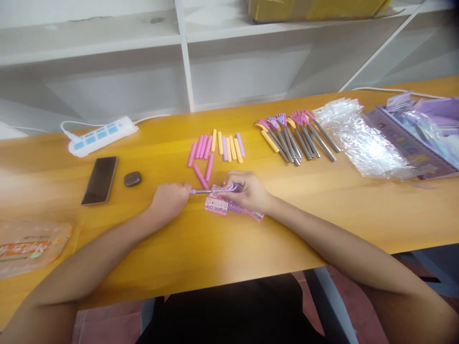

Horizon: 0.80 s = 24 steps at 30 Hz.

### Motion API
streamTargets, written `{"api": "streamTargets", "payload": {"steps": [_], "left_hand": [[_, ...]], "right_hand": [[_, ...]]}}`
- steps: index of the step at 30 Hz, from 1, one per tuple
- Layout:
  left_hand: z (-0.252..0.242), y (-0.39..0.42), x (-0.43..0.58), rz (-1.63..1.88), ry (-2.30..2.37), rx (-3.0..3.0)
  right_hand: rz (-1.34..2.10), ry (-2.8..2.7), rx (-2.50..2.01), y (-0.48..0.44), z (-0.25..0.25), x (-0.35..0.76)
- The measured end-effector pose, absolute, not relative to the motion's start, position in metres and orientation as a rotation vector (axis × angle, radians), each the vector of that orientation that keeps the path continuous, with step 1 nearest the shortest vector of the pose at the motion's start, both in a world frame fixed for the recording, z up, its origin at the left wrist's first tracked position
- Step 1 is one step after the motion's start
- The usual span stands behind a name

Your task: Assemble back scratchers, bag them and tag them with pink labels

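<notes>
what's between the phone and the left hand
A small dark case lies between the phone and the left hand, in the head view.

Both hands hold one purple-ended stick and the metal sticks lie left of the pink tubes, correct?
No: in the head view, the metal sticks lie right of the pink tubes. The left hand and right hand hold one purple-ended stick.

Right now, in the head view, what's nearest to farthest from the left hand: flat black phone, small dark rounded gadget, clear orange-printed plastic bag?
1. Small dark rounded gadget: left of the left hand.
2. Flat black phone: just beyond the gadget.
3. Clear plastic bag: far left.
</notes>
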State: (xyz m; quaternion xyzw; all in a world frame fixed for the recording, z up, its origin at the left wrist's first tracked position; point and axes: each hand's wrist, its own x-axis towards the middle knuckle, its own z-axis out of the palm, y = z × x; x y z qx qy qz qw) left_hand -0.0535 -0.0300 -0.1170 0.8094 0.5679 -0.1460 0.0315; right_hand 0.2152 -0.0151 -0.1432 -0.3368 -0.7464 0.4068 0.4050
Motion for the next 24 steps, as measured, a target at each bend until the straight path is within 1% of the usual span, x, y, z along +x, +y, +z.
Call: {"api": "streamTargets", "payload": {"steps": [15,21,24], "left_hand": [[-0.114,-0.034,-0.046,-0.539,1.710,2.522],[-0.117,-0.036,-0.047,-0.498,1.685,2.535],[-0.116,-0.037,-0.046,-0.465,1.645,2.544]], "right_hand": [[1.032,-1.872,-0.798,-0.019,-0.148,0.201],[0.905,-1.979,-0.720,-0.019,-0.146,0.206],[0.715,-2.151,-0.651,-0.018,-0.143,0.214]]}}
